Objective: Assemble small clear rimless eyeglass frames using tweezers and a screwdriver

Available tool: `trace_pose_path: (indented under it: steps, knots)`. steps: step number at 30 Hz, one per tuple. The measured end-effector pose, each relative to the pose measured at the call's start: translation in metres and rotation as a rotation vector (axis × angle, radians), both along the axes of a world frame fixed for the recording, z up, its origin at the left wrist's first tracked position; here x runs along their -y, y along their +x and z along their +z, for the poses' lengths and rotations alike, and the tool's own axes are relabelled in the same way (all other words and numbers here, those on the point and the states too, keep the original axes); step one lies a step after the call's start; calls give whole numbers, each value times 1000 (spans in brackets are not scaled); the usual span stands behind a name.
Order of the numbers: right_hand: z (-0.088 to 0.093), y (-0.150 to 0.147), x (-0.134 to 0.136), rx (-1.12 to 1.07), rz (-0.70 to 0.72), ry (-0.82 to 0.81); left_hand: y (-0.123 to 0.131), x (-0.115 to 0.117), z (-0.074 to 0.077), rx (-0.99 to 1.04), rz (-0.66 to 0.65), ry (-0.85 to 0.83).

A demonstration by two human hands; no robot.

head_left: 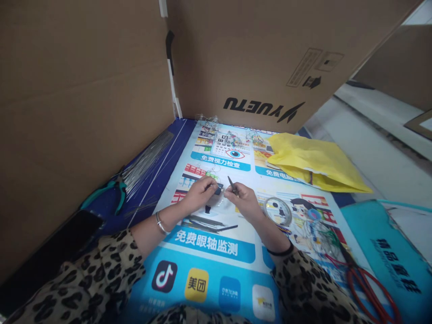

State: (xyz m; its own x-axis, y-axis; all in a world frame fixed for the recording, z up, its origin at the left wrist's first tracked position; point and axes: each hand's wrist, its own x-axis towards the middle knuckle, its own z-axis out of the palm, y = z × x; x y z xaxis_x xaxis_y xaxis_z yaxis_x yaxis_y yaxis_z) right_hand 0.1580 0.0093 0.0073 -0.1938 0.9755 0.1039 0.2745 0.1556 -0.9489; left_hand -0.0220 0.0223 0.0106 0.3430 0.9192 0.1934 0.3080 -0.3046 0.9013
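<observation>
Cardboard (243, 49) rises beyond left fingers (209, 182), pinched (hold unclear); right fingers (240, 189) pinch dark tool (231, 182).

Cardboard walls (236, 58) form a corner; pale floor (357, 144) at right

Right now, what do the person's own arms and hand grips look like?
Tan fabric sleeves with black leopard spots, both arms. Left hand grip: no glove, slim silver-coloured wrist bangle. Right hand grip: no glove, thin black wristband.

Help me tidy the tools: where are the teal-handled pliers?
In the head view, the pliers lie at the left, beside the brown cardboard wall and the near end of thin silvery wires.
</observation>
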Motion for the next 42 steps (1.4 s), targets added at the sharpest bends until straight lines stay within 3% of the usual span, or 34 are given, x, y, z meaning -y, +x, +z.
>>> trace_pose_path:
  steps: [4,9,13,22,27,32,42]
  knots:
    - [1,0,0,-10,-12,-3,0,4,0,-59,-22,-21]
    - [1,1,-2,-51,-11,-14,1,7,-3,-258,-31,129]
    - [-2,2,-3,-108,-9,-26,2,8,-2,-298,-30,161]
    - [-13,4,-5,-233,-104,-97,0,5,1,11,-89,-166]
    - [-5,3,-3,-89,-39,-45,-1,2,-2,264,-120,-363]
    - [5,0,2,31,83,-12,-2,1,0,339,-100,-431]
    - [3,-2,2,109,67,34,-2,0,1,396,-199,-508]
